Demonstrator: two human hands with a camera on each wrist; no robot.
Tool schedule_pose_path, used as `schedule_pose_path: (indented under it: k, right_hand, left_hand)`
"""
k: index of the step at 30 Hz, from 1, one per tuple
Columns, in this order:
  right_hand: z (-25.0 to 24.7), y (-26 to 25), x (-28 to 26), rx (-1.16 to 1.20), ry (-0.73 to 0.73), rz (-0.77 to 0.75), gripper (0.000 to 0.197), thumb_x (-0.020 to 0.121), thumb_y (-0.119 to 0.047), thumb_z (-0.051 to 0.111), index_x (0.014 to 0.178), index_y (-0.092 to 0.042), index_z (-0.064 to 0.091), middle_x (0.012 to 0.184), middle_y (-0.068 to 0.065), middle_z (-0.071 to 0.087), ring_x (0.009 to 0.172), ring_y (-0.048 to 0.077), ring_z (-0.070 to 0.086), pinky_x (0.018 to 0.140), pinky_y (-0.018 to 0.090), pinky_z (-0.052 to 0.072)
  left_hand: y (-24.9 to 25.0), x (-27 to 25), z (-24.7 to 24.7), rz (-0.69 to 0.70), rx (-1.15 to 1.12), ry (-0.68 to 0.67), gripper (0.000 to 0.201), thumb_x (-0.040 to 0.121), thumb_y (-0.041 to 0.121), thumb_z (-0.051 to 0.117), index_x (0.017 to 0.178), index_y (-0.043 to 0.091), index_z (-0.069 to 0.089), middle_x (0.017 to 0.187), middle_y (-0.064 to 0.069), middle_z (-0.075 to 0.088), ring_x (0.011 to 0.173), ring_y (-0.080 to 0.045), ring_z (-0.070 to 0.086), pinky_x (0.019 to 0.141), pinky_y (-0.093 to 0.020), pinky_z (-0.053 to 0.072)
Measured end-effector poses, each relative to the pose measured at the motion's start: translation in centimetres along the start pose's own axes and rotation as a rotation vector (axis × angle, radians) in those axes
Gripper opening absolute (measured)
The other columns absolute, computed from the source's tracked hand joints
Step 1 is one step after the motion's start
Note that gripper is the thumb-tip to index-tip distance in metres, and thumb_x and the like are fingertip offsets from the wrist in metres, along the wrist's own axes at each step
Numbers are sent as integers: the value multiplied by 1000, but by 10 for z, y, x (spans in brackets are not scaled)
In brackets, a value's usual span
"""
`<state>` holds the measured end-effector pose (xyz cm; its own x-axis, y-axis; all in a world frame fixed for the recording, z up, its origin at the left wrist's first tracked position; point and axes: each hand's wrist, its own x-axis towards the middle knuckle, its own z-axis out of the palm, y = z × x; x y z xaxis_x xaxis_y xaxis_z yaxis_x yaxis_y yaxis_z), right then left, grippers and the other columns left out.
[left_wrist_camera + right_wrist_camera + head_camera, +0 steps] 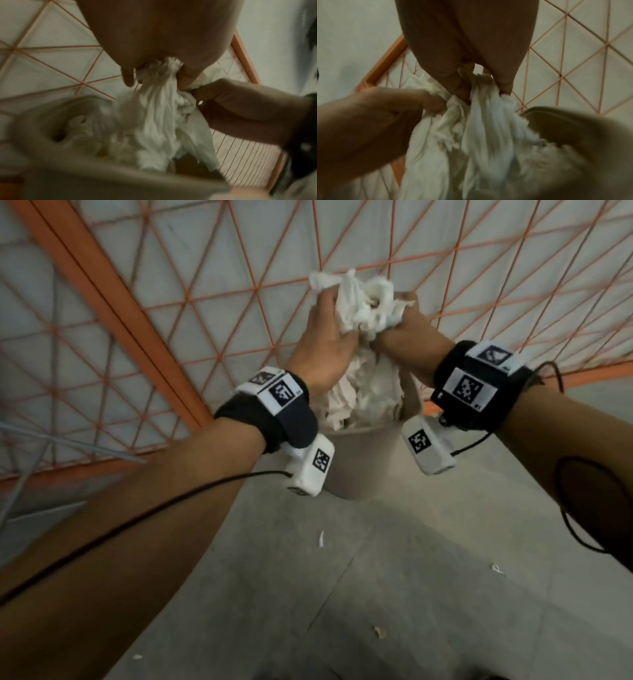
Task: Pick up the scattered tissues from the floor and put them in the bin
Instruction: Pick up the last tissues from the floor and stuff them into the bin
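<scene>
A big bundle of crumpled white tissues is held between both hands right above a beige bin. My left hand grips the bundle's left side and my right hand grips its right side. The bundle's lower part hangs down into the bin's mouth, which is heaped with tissues. In the left wrist view the tissues trail from my curled fingers toward the bin. The right wrist view shows the tissues pinched under my fingers, with the bin rim to the right.
An orange wire-mesh fence stands just behind the bin. Small tissue scraps lie on the grey floor: one strip, one at the right, one nearer, one at the lower left.
</scene>
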<state>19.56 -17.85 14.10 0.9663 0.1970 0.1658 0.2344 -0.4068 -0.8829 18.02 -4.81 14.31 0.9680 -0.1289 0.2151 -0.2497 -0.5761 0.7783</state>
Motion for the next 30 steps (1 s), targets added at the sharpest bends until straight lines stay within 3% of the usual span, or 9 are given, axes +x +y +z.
schedule_pose_path:
  k: [2, 6, 9, 12, 17, 20, 23, 26, 30]
  right_hand:
    - [-1, 16, 1, -432, -59, -18, 56, 78, -40, 55, 122, -6, 51, 130, 19, 46, 119, 37, 44, 95, 21, 23]
    - [-9, 34, -5, -579, -244, 145, 61, 74, -23, 76, 123, -11, 41, 125, 14, 50, 98, 28, 50, 75, 30, 37]
    - [-15, 26, -11, -692, -403, 144, 54, 77, -31, 73, 124, -24, 49, 129, 2, 52, 105, 20, 49, 85, 30, 40]
    - [-14, 12, -15, -750, -448, 118, 46, 84, -37, 63, 128, -28, 53, 123, -1, 55, 108, 18, 50, 91, 31, 41]
    - [17, 26, -7, -850, -659, 166, 35, 95, -22, 46, 126, -10, 57, 132, 12, 58, 120, 28, 52, 97, 30, 39]
    - [38, 53, 3, -1008, -745, 245, 45, 102, -19, 34, 144, -1, 36, 152, 15, 36, 140, 26, 32, 109, 28, 24]
    - [49, 65, 13, -1006, -741, 255, 53, 103, -26, 33, 149, -3, 22, 158, 15, 21, 147, 27, 19, 117, 32, 13]
    - [43, 54, 11, -912, -743, 355, 52, 101, -25, 38, 147, -4, 29, 155, 16, 29, 143, 28, 26, 115, 32, 18]
    - [25, 36, 2, -894, -699, 253, 39, 98, -27, 37, 129, -8, 51, 137, 12, 52, 124, 28, 47, 100, 33, 35]
  left_hand:
    - [-17, -2, 4, -51, 282, -102, 67, 84, 31, 58, 142, 24, 26, 129, -9, 57, 113, -30, 57, 94, -42, 48]
    - [-37, -5, -2, -49, 735, -291, 68, 74, 45, 70, 135, 35, 40, 144, 1, 46, 134, -35, 35, 105, -49, 36]
    - [-36, -3, -10, 2, 734, -327, 76, 73, 51, 74, 139, 41, 39, 149, 3, 37, 136, -29, 31, 108, -44, 33]
    - [-34, -1, -9, -4, 538, -270, 57, 75, 34, 77, 125, 32, 49, 122, 4, 51, 116, -20, 51, 87, -31, 40]
    - [-44, 2, 21, -85, 713, -534, 34, 92, 22, 55, 125, 18, 61, 124, -7, 63, 115, -29, 59, 89, -32, 44]
    - [-52, 2, 33, -140, 776, -656, 29, 97, 21, 47, 119, 14, 65, 123, -10, 65, 114, -29, 60, 84, -30, 42]
    - [-53, 4, 37, -154, 797, -675, 32, 102, 22, 41, 119, 10, 64, 126, -13, 64, 117, -29, 59, 85, -30, 41]
    - [-52, 6, 31, -147, 764, -681, 36, 101, 24, 41, 132, 17, 58, 141, -8, 54, 128, -26, 51, 102, -33, 39]
    - [-56, 6, 19, 8, 676, -387, 30, 90, 29, 55, 118, 32, 64, 124, 0, 62, 115, -24, 58, 96, -38, 49]
